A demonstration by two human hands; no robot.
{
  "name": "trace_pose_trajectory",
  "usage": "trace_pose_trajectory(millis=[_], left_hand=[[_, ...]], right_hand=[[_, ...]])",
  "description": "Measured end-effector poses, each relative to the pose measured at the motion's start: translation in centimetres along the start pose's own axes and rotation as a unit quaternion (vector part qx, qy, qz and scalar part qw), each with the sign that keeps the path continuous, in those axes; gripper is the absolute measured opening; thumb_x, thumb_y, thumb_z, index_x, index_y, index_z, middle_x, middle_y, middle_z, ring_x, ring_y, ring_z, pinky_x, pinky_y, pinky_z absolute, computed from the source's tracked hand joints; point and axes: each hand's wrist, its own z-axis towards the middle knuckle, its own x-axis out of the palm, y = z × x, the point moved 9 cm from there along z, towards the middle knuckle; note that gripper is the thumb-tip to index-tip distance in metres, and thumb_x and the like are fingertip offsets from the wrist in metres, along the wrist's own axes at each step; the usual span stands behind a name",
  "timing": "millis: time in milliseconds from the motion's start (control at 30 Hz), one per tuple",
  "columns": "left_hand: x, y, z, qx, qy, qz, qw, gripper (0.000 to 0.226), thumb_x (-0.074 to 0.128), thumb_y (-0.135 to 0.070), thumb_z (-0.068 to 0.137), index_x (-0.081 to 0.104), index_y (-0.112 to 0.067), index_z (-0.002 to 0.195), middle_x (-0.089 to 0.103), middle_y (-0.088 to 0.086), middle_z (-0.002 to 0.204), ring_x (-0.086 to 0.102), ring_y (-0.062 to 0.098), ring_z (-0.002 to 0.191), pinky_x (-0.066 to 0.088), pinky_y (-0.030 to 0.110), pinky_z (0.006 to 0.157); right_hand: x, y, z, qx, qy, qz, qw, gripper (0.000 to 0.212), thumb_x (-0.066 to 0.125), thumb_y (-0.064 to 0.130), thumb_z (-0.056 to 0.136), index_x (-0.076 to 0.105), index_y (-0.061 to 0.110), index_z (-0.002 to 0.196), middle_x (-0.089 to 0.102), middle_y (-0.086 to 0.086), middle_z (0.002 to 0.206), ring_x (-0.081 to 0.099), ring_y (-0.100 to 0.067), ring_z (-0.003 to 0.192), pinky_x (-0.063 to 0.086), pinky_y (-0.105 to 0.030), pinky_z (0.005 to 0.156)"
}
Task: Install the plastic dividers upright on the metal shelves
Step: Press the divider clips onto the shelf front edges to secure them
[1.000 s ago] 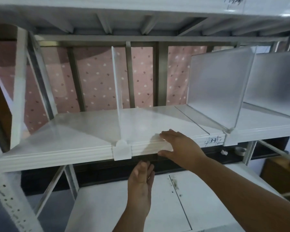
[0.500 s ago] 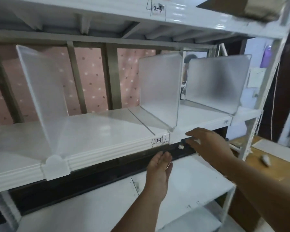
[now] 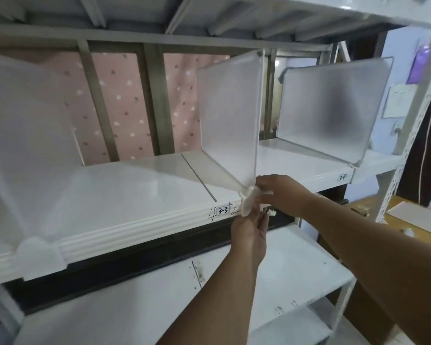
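Note:
Three frosted plastic dividers stand upright on the white metal shelf [image 3: 135, 190]: a left divider [image 3: 28, 145], a middle divider [image 3: 229, 120] and a right divider [image 3: 329, 108]. My right hand [image 3: 281, 192] grips the front clip of the middle divider [image 3: 248, 201] at the shelf's front lip. My left hand [image 3: 249, 235] reaches up from below and holds the underside of the same clip. The left divider's clip [image 3: 39, 255] sits on the front lip.
A lower white shelf [image 3: 159, 302] lies under my arms. The shelf above [image 3: 184, 13] forms a low ceiling. A perforated white upright [image 3: 403, 145] stands at the right, with a wooden table [image 3: 373, 210] beyond it. Pink dotted fabric [image 3: 125, 100] hangs behind.
My view has swung right along the shelf. Both hands moved right from the left divider's area to the middle divider and now hold its front clip.

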Motion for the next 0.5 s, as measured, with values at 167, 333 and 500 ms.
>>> trace_pose_trajectory(millis=[167, 333, 500], left_hand=[[-0.7, -0.2, 0.6, 0.007, -0.013, -0.004, 1.000, 0.033, 0.066, 0.001, 0.097, 0.064, 0.008, 0.129, 0.067, 0.025, 0.125, 0.064, 0.038, 0.124, 0.051, 0.043, 0.108], [-0.8, -0.5, 0.6, -0.010, -0.020, -0.014, 1.000, 0.025, 0.067, 0.007, 0.095, 0.066, 0.011, 0.120, 0.068, 0.024, 0.114, 0.066, 0.035, 0.110, 0.052, 0.046, 0.107], [-0.9, -0.5, 0.3, -0.025, -0.005, -0.021, 0.999, 0.019, 0.066, 0.005, 0.095, 0.069, 0.009, 0.114, 0.074, 0.022, 0.107, 0.070, 0.032, 0.101, 0.053, 0.044, 0.106]], right_hand=[[-0.1, -0.1, 0.6, -0.032, -0.038, -0.005, 0.999, 0.043, 0.079, 0.036, 0.078, 0.044, 0.048, 0.057, 0.051, 0.023, 0.057, 0.049, 0.007, 0.059, 0.029, -0.016, 0.053], [-0.5, -0.5, 0.3, -0.013, -0.059, -0.008, 0.998, 0.016, 0.080, 0.037, 0.075, 0.064, 0.035, 0.072, 0.049, 0.023, 0.051, 0.047, -0.006, 0.060, 0.029, -0.017, 0.051], [-0.8, -0.8, 0.1, 0.037, -0.106, -0.034, 0.993, 0.021, 0.074, 0.051, 0.070, 0.071, 0.045, 0.091, 0.072, 0.019, 0.081, 0.061, -0.013, 0.081, 0.040, -0.026, 0.059]])
